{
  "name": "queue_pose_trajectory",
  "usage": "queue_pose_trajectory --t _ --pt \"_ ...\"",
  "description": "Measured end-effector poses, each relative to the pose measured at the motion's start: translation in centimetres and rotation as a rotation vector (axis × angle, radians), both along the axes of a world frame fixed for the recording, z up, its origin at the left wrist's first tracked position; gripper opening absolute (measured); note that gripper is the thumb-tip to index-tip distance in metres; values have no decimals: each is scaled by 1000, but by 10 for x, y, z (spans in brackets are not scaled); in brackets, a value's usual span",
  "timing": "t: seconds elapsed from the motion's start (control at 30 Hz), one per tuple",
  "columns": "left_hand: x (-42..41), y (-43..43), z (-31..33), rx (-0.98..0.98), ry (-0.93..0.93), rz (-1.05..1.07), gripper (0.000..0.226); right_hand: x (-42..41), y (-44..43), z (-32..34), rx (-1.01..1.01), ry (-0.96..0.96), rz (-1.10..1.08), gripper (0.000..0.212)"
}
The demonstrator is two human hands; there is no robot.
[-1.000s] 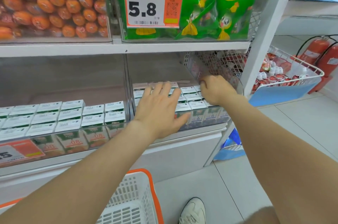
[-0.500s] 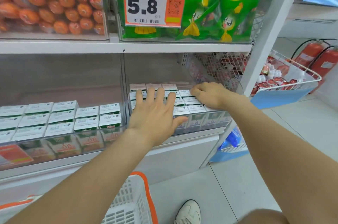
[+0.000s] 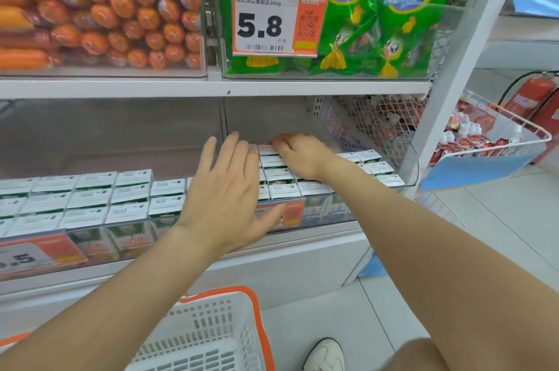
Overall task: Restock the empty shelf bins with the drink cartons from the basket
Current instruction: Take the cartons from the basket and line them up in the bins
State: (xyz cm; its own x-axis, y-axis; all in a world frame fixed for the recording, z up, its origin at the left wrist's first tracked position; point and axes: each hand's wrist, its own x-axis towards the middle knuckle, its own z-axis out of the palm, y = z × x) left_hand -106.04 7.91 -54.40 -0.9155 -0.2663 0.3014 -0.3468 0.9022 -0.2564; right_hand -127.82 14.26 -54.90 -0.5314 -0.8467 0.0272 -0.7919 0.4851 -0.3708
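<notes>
Two clear shelf bins hold rows of small white-topped drink cartons: the left bin (image 3: 90, 237) and the right bin (image 3: 411, 171). My left hand (image 3: 227, 189) lies flat with fingers spread over the front cartons at the divider between the bins, holding nothing. My right hand (image 3: 299, 155) reaches deeper into the right bin, its fingers curled on the tops of the back-row cartons (image 3: 278, 174); I cannot tell whether it grips one. The white basket with an orange rim (image 3: 211, 337) sits below my arms; the part in view shows no cartons.
On the shelf above sit a bin of orange sausages (image 3: 99, 7) and green snack bags behind a 5.8 price tag (image 3: 272, 22). A wire basket of red-capped items (image 3: 496, 134) hangs at right, fire extinguishers (image 3: 532, 95) behind it. My shoe (image 3: 325, 355) is on the tiled floor.
My right hand has slid left and further back along the carton tops in the right bin. My left hand has shifted slightly left toward the divider, still flat and spread.
</notes>
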Motion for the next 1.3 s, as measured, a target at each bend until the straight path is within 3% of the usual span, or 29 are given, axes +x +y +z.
queue_pose_trajectory --t 0.33,0.43,0.5,0.57,0.67,0.73,0.83,1.03,1.2,1.3 --pt "-2 0 -2 5 -67 62 99 -6 0 8 92 -94 16 49" --pt "1 -5 -5 75 15 8 106 -3 -3 8 167 4 3 51" --pt "8 -8 -7 143 90 -12 108 3 -10 12 213 172 -37 49" --pt "17 -12 -11 197 146 6 93 15 -24 13 114 249 -37 46" --pt "29 -18 -19 196 182 19 70 32 -51 15 -82 -45 82 47" --pt "31 -21 -21 160 164 14 68 39 -63 14 -6 -129 128 36" --pt "29 -23 -22 147 141 18 69 41 -71 15 123 -124 115 37" --pt "29 -24 -21 122 104 43 70 38 -74 18 177 -55 113 35" --pt "32 -27 -24 169 74 46 72 48 -55 4 50 -20 101 38" --pt "36 -30 -23 236 86 25 75 65 -27 10 -89 140 49 43"
